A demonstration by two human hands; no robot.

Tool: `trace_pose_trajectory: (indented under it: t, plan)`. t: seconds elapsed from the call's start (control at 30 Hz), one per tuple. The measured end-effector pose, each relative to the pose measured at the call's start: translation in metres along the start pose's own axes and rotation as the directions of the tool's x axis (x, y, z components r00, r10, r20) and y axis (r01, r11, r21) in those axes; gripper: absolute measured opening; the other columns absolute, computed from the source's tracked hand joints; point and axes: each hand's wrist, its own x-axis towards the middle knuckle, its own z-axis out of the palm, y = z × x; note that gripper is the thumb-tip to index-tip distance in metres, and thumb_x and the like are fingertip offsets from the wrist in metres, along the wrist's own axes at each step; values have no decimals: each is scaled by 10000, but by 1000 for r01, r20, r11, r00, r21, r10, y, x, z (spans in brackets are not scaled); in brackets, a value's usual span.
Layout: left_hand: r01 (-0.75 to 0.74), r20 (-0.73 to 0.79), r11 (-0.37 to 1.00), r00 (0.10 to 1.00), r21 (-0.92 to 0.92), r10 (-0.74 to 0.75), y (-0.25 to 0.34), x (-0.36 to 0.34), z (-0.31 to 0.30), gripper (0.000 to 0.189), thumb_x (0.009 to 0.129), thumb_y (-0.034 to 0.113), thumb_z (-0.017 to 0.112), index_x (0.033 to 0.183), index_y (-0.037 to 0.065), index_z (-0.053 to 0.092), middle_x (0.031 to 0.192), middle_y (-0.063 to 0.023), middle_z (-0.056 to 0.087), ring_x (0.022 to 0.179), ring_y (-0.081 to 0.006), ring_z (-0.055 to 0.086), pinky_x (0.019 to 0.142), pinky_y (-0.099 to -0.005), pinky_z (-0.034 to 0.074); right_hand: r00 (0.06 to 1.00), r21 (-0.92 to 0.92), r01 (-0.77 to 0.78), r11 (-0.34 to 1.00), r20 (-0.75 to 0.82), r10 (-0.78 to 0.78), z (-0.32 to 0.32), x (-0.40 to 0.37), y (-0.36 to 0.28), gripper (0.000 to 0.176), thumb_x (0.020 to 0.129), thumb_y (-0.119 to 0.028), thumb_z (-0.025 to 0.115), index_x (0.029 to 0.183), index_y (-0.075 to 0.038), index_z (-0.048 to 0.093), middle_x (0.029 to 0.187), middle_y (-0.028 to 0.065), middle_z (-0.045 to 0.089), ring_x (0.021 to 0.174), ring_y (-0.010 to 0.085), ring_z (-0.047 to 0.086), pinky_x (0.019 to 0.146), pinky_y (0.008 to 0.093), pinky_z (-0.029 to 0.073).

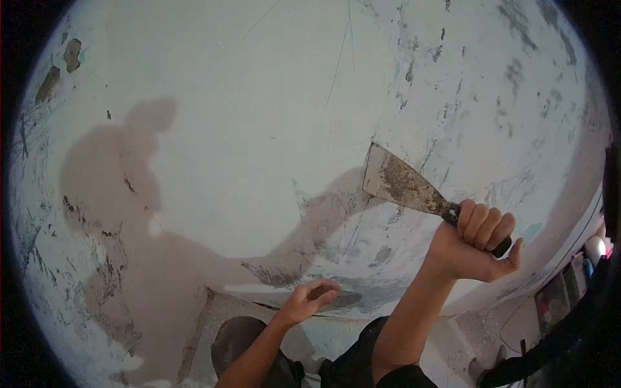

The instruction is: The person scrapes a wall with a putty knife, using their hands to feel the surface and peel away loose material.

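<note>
My right hand (482,239) is wrapped round the dark handle of a putty knife (404,181). Its wide blade, stained with brown and grey residue, points up and left with its edge at the wall (259,129). Lower down, my left hand (312,301) is near the foot of the wall, fingers loosely bent and thumb apart, with nothing in it. The wall is whitish, with dark scrape marks on the right and along the bottom, and chipped patches on the left.
My knees (242,343) are bent close to the wall above a dusty, speckled floor (482,330). At the lower right, another person's dark-clothed leg (550,346) and shoe (477,370) show beside a cluttered shelf (559,288). A thin cord (503,330) lies on the floor there.
</note>
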Motion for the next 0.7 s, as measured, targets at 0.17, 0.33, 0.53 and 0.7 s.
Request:
trace_pose_trajectory:
  t: [0.17, 0.33, 0.53, 0.7]
  plan:
    - [19, 6, 1000, 1000, 18, -19, 12, -2, -2, 344, 938, 284, 643, 1160, 22, 625, 989, -48, 657, 924, -125, 610, 806, -275, 479, 999, -30, 2, 1000, -51, -3, -6, 5, 2, 469, 924, -395, 445, 569, -173, 233, 422, -42, 204, 384, 80, 126, 397, 278, 121]
    - [0, -2, 1000, 1000, 7, 0, 16, -3, -2, 317, 948, 249, 626, 1157, 10, 622, 1015, -55, 656, 928, -136, 614, 841, -310, 483, 1000, 9, 24, 1000, -9, -24, -1, 4, 4, 438, 923, -362, 427, 574, -172, 241, 418, -37, 221, 383, 78, 136, 402, 277, 126]
    - [1, 85, 1000, 996, 7, -2, 11, 2, 4, 307, 950, 244, 619, 1165, 24, 626, 1049, -60, 655, 941, -136, 611, 832, -302, 478, 999, -72, 39, 997, 35, -36, -15, -2, 0, 407, 917, -335, 419, 584, -167, 255, 413, -28, 242, 391, 86, 142, 409, 281, 138]
    - [-11, 84, 996, 996, 87, 4, 13, 0, 0, 326, 955, 278, 599, 1167, 32, 630, 1052, -66, 659, 933, -143, 614, 814, -304, 477, 1000, -12, 28, 1000, 12, -28, -11, 1, 2, 397, 914, -318, 412, 584, -166, 252, 422, -29, 232, 393, 80, 131, 401, 285, 128]
